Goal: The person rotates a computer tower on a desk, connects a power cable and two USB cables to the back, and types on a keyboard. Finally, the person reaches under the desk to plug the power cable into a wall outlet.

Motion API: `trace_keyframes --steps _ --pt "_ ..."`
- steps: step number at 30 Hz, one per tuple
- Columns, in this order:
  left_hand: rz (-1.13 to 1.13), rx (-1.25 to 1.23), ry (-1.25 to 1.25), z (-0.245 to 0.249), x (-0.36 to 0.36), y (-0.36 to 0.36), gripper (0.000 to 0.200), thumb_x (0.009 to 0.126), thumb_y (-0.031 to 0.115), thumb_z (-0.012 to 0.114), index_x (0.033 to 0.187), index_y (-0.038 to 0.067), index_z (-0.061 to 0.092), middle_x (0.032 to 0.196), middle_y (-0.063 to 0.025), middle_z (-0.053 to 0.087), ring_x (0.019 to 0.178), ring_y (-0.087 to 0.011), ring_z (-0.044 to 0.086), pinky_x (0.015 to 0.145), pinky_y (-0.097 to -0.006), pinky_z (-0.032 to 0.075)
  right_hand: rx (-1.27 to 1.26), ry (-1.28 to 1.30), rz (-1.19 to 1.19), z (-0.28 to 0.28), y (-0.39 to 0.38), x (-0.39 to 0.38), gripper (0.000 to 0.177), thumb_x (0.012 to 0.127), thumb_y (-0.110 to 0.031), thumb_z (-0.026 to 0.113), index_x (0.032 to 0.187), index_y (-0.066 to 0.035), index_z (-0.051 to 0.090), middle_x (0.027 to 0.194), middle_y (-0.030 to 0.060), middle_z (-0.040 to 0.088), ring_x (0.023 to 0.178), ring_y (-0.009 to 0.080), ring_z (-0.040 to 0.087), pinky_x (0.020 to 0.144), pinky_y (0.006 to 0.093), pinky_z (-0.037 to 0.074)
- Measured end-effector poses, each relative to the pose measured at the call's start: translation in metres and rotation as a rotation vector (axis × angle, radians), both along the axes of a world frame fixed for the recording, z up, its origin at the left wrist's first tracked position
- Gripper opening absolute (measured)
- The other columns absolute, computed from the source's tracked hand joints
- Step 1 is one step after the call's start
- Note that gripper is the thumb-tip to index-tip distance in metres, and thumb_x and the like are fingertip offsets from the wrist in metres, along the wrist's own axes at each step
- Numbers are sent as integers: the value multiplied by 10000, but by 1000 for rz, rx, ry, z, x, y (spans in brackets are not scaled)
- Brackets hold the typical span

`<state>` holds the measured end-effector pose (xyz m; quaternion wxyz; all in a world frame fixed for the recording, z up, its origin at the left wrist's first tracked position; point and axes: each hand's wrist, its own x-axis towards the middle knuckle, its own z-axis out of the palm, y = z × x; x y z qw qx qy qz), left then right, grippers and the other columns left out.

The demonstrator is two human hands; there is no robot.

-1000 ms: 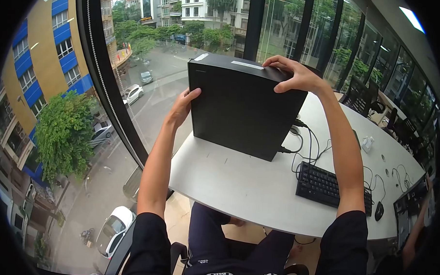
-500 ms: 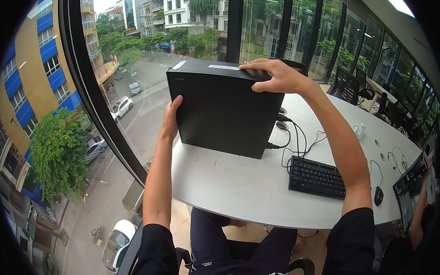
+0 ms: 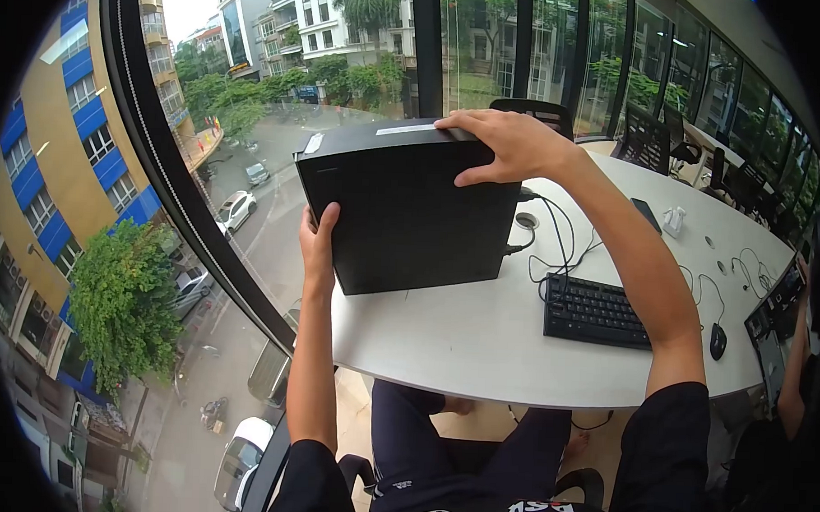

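Note:
A black computer case (image 3: 416,216) stands upright on the white table (image 3: 425,347), its broad side facing me. White labels show on its top. My left hand (image 3: 320,239) grips its left edge, thumb on the broad side, most fingers hidden behind. Over the top right corner lies my right hand (image 3: 508,149), thumb pressed on the broad side and fingers on the top. Black cables (image 3: 564,234) are plugged in at the case's right side. To the right, a black keyboard (image 3: 593,312) is partly behind my right forearm.
A black mouse (image 3: 718,342), a phone (image 3: 646,215) and a crumpled clear item (image 3: 673,221) lie on the right half. Thin cables (image 3: 753,271) are beyond. At the far right, a person's arm (image 3: 792,378) is near dark equipment. Windows border the left.
The case has turned and tilted slightly, its top left corner lower in view, with both hands still on it. The whole view has shifted a little, and the phone now shows.

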<state>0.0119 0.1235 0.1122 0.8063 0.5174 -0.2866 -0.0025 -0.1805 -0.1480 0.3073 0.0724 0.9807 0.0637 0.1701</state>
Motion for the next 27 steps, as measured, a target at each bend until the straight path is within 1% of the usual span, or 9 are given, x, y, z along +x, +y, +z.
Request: trace_keyframes --steps 4,6,7,10,11,14,20,25,27 --pt "152 -13 -18 1 -37 5 765 906 455 856 1414 -24 544 1254 -105 659 1158 -191 616 1043 -325 459 -1 -71 75 -7 -11 -7 890 871 -546 817 1606 -233 426 1410 193 655 1301 360 642 1138 480 521" --pt "211 1 -24 -3 -50 6 784 900 455 861 1425 -28 535 1252 -109 657 1158 -194 615 1043 -326 458 74 -55 76 -4 -3 -14 957 827 -526 860 1621 -243 408 1447 201 628 1323 370 627 1145 480 514" --pt "258 13 -21 -5 -55 7 849 876 471 878 1448 -38 512 1267 -123 649 1164 -206 611 1040 -335 464 114 -49 73 -4 3 -18 992 805 -516 882 1629 -248 399 1465 205 615 1334 376 619 1148 481 511" --pt "332 15 -23 -6 -72 10 914 846 486 899 1469 -43 489 1299 -140 631 1170 -220 608 1033 -347 472 -128 -148 81 -14 13 -17 1049 763 -500 913 1640 -262 388 1540 218 551 1381 392 579 1175 487 485" --pt "339 23 -17 -8 -75 12 935 829 482 912 1471 -45 482 1331 -154 610 1186 -236 598 1030 -363 478 -43 -55 30 -9 15 -20 1064 752 -527 914 1640 -271 388 1611 203 482 1438 388 527 1196 492 465" --pt "365 56 -6 -7 -88 17 925 822 448 923 1471 -40 480 1343 -158 600 1207 -244 581 1044 -373 470 -17 -55 64 -10 9 -18 1065 753 -563 903 1639 -273 390 1650 175 446 1486 369 480 1223 501 432" --pt "463 63 18 -1 -133 16 906 803 398 945 1455 -27 482 1370 -165 575 1231 -249 548 1087 -397 433 -28 -100 136 -18 -8 -21 1074 743 -567 903 1642 -280 390 1671 98 443 1535 323 424 1268 508 357" --pt "507 134 -45 -9 -168 21 945 780 362 944 1479 -34 447 1344 -161 542 1312 -286 492 1162 -419 346 -81 -126 160 -18 -20 -29 1060 764 -557 891 1650 -289 375 1663 84 455 1536 297 424 1274 514 346" --pt "542 176 -137 -15 -180 23 917 804 347 923 1488 -32 445 1363 -168 556 1283 -273 518 1150 -417 367 -92 -150 157 -23 -25 -34 1036 785 -541 883 1646 -272 373 1657 109 451 1529 312 427 1275 520 339"
